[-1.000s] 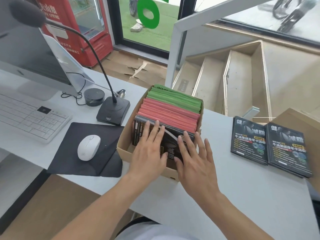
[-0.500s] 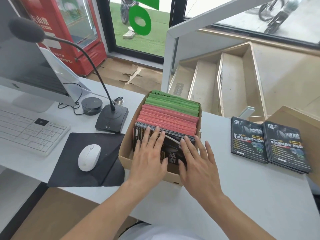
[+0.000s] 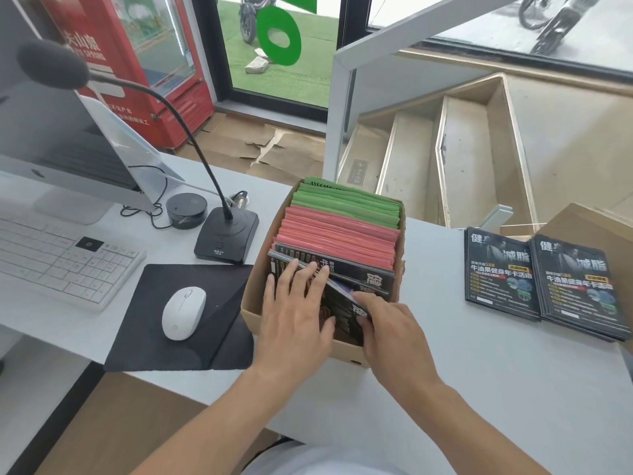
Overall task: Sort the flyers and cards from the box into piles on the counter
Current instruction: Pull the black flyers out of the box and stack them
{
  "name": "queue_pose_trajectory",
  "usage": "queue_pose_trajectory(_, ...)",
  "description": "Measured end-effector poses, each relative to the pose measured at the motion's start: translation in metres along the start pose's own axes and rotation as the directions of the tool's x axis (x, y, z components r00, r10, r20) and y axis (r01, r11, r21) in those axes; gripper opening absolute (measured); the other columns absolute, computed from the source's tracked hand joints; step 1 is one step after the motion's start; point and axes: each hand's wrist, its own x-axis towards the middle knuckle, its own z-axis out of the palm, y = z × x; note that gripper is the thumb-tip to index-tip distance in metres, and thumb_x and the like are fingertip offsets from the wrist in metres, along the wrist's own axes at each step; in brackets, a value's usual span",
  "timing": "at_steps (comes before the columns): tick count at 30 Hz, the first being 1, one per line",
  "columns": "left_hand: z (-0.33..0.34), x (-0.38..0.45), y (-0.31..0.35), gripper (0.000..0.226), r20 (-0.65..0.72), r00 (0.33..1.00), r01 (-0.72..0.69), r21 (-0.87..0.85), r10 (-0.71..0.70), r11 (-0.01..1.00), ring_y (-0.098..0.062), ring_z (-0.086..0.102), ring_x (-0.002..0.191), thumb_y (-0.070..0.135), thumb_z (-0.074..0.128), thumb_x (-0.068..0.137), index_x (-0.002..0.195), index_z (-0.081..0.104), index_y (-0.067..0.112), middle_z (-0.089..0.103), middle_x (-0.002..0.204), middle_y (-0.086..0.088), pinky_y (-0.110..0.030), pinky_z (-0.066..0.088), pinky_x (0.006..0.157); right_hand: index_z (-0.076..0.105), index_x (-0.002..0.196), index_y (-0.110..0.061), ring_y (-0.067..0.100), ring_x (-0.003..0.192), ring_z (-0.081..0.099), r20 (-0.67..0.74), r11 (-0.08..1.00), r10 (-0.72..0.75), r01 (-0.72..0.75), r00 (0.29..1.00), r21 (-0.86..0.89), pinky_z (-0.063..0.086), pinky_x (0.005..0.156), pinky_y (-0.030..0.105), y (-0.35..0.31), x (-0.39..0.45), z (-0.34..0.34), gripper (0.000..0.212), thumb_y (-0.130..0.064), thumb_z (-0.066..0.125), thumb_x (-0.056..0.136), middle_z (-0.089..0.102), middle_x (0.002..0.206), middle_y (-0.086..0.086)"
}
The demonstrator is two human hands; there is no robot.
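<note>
Box (image 3: 251, 305) sits mid-frame on the worktop (image 3: 479, 389), left hand (image 3: 296, 315) flat with fingers spread to pin the black flyers (image 3: 356, 272) back, so the right hand (image 3: 390, 325) can pinch one flyer's corner free for the piles (image 3: 544, 279) at right.

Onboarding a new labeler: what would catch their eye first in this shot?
The cardboard box at the centre of the counter, packed with green cards at the back, pink cards in the middle and black flyers in front. Both hands are in it: the left hand lies flat on the flyers, the right hand pinches one. Two black flyer piles lie to the right.
</note>
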Motion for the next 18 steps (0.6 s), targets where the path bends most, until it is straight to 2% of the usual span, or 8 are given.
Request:
queue_pose_trajectory(3, -0.002, -0.003, -0.002, 0.069, -0.013, 1.0, -0.01, 0.017, 0.011, 1.0, -0.024, 0.022, 0.15, 0.039, 0.067, 0.088, 0.149, 0.04, 0.025, 0.039, 0.154, 0.003, -0.054, 0.021, 0.122, 0.066, 0.114, -0.027, 0.021, 0.086, 0.058, -0.062, 0.993, -0.069, 0.063, 0.996, -0.097, 0.046, 0.079, 0.03, 0.001, 0.0, -0.003, 0.033, -0.011, 0.072, 0.086, 0.067, 0.096, -0.009)
queue_pose_trajectory(5, -0.001, -0.006, -0.002, 0.069, -0.018, 1.0, -0.013, 0.019, 0.014, 1.0, -0.024, 0.018, 0.152, 0.038, 0.066, 0.09, 0.151, 0.038, 0.025, 0.035, 0.157, 0.003, -0.055, 0.019, 0.123, 0.071, 0.109, -0.026, 0.022, 0.091, 0.053, -0.127, 0.982, -0.116, 0.095, 0.985, -0.166, 0.04, 0.081, 0.032, 0.001, -0.001, -0.005, 0.025, -0.016, 0.073, 0.086, 0.06, 0.096, -0.005)
queue_pose_trajectory(9, 0.002, -0.006, -0.001, 0.074, 0.02, 0.999, -0.027, -0.035, 0.028, 0.999, -0.018, -0.005, 0.156, 0.038, 0.056, 0.097, 0.16, 0.019, 0.027, 0.009, 0.169, 0.005, -0.053, 0.006, 0.126, 0.075, 0.105, -0.026, 0.027, 0.115, 0.053, -0.18, 0.985, -0.126, 0.102, 0.976, -0.139, 0.039, 0.095, 0.036, 0.003, 0.001, -0.004, 0.023, -0.016, 0.075, 0.084, 0.064, 0.116, -0.001)
queue_pose_trajectory(12, 0.001, -0.002, -0.001, 0.078, 0.021, 0.999, -0.047, -0.043, 0.048, 0.998, -0.017, -0.013, 0.155, 0.039, 0.056, 0.097, 0.161, 0.013, 0.028, -0.003, 0.169, 0.005, -0.053, 0.001, 0.126, 0.077, 0.103, -0.027, 0.022, 0.111, 0.059, -0.194, 0.991, -0.117, 0.102, 0.974, -0.084, 0.039, 0.097, 0.036, 0.008, 0.012, -0.006, 0.026, -0.012, 0.076, 0.083, 0.071, 0.11, -0.007)
queue_pose_trajectory(13, -0.001, -0.001, -0.001, 0.077, 0.006, 0.999, -0.049, -0.029, 0.049, 0.998, -0.018, -0.013, 0.155, 0.039, 0.058, 0.097, 0.16, 0.017, 0.027, 0.0, 0.169, 0.003, -0.053, 0.0, 0.125, 0.077, 0.103, -0.028, 0.017, 0.103, 0.063, -0.199, 0.994, -0.108, 0.098, 0.974, -0.056, 0.041, 0.096, 0.034, 0.009, 0.015, -0.009, 0.028, -0.01, 0.077, 0.082, 0.073, 0.103, -0.011)
queue_pose_trajectory(15, -0.012, 0.004, 0.0, 0.059, -0.053, 0.996, -0.077, -0.041, 0.074, 0.996, -0.022, -0.003, 0.156, 0.037, 0.066, 0.092, 0.147, 0.046, 0.025, 0.019, 0.167, -0.002, -0.055, 0.002, 0.125, 0.076, 0.105, -0.03, 0.012, 0.09, 0.066, -0.191, 0.994, -0.094, 0.102, 0.977, 0.031, 0.047, 0.089, 0.031, 0.007, 0.018, -0.017, 0.032, -0.007, 0.078, 0.082, 0.074, 0.096, -0.013)
queue_pose_trajectory(16, -0.019, 0.008, -0.001, 0.042, -0.094, 0.989, -0.119, -0.039, 0.114, 0.992, -0.025, 0.008, 0.156, 0.034, 0.071, 0.089, 0.129, 0.061, 0.023, 0.034, 0.161, -0.004, -0.056, 0.007, 0.125, 0.076, 0.106, -0.03, 0.012, 0.088, 0.066, -0.185, 0.989, -0.106, 0.123, 0.977, 0.078, 0.049, 0.085, 0.029, 0.005, 0.019, -0.022, 0.033, -0.006, 0.077, 0.083, 0.074, 0.097, -0.013)
queue_pose_trajectory(18, -0.038, 0.016, -0.002, 0.016, -0.125, 0.969, -0.217, -0.031, 0.212, 0.976, -0.027, 0.04, 0.143, 0.032, 0.076, 0.085, 0.093, 0.067, 0.021, 0.062, 0.135, -0.003, -0.055, 0.03, 0.117, 0.075, 0.108, -0.027, 0.011, 0.091, 0.066, -0.184, 0.964, -0.17, 0.202, 0.968, 0.171, 0.053, 0.08, 0.028, 0.0, 0.023, -0.038, 0.033, -0.003, 0.073, 0.086, 0.073, 0.1, -0.013)
